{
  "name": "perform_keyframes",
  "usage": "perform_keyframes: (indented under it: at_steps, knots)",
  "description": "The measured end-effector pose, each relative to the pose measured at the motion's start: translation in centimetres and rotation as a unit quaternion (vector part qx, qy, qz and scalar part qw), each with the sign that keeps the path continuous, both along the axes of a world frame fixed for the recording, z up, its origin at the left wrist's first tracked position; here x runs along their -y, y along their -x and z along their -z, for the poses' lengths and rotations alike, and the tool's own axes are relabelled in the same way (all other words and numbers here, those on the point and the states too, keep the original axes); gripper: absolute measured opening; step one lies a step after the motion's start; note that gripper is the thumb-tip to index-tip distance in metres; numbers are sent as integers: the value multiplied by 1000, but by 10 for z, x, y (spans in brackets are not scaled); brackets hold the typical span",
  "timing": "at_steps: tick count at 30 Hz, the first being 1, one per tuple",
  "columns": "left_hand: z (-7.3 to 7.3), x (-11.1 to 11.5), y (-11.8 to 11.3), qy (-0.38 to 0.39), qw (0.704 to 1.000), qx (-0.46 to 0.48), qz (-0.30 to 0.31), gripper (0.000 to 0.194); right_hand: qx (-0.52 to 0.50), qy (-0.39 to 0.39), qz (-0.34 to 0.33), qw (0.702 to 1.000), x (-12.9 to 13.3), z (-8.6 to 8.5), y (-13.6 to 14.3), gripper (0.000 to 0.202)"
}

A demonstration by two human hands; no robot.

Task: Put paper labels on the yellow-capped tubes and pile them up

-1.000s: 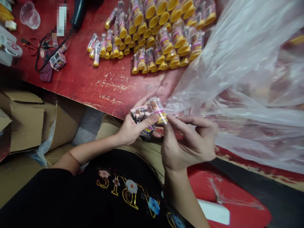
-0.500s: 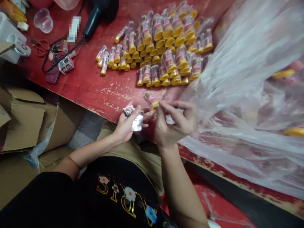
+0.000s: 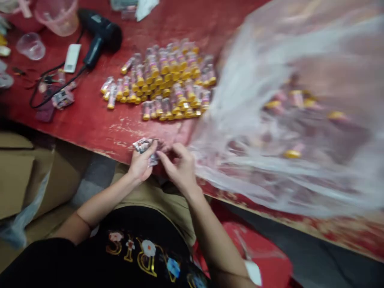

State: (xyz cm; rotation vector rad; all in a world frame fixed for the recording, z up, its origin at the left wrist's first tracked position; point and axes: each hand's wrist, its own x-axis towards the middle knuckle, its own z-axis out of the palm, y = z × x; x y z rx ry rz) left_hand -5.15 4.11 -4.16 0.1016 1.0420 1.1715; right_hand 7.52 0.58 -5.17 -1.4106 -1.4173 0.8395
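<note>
My left hand is closed on a small stack of printed shrink labels, its thumb pressed on top. Close against the stack's right side is my right hand, fingers bent in and thumb tip at the labels' edge. Blur hides what is between its fingers. Beyond both hands lies a pile of small clear tubes with yellow caps, wrapped in pink and purple print, heaped in rows on the red table.
A large clear plastic bag with yellow-capped pieces covers the table's right side. At the left are a dark hair dryer with its cord, a pink basket, and a clear cup. Cardboard boxes stand below the table's left edge.
My right hand has come to the labels in my left hand. The yellow-capped tube it pinched before no longer shows there. The view has shifted, so the tube pile appears farther left.
</note>
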Motion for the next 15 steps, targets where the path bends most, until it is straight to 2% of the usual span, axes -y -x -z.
perform_keyframes:
  at_steps: [1, 3, 4, 6, 7, 9, 10, 12, 13, 15]
  knots:
    - [0, 1, -3, -3, 1000, -8, 8, 31, 9, -2, 22, 1000, 2, 0, -14, 19]
    - [1, 3, -8, -5, 999, -24, 29, 42, 59, -9, 124, 990, -8, 3, -64, 14]
    - [2, 4, -9, -1, 999, -31, 41, 46, 94, -15, 199, 975, -19, 4, -97, 11]
    - [2, 8, -13, 18, 997, -44, 60, 51, 149, 24, 338, 929, -49, 8, -166, 10]
    - [2, 10, -16, 30, 996, -49, 66, 51, 150, 38, 366, 918, -67, 9, -197, 16]
    - [-1, 15, -23, 52, 995, -50, 74, 50, 140, 52, 366, 919, -104, 11, -241, 22]
    - [-3, 17, -27, 59, 994, -45, 79, 49, 129, 55, 349, 927, -120, 12, -253, 24]
    - [-8, 18, -37, 67, 993, -31, 87, 45, 102, 58, 311, 943, -137, 11, -258, 30]
    - [-10, 17, -42, 68, 994, -23, 84, 42, 85, 55, 296, 950, -137, 11, -253, 32]
    - [-13, 13, -51, 61, 996, -9, 58, 37, 43, 36, 274, 960, -119, 11, -228, 32]
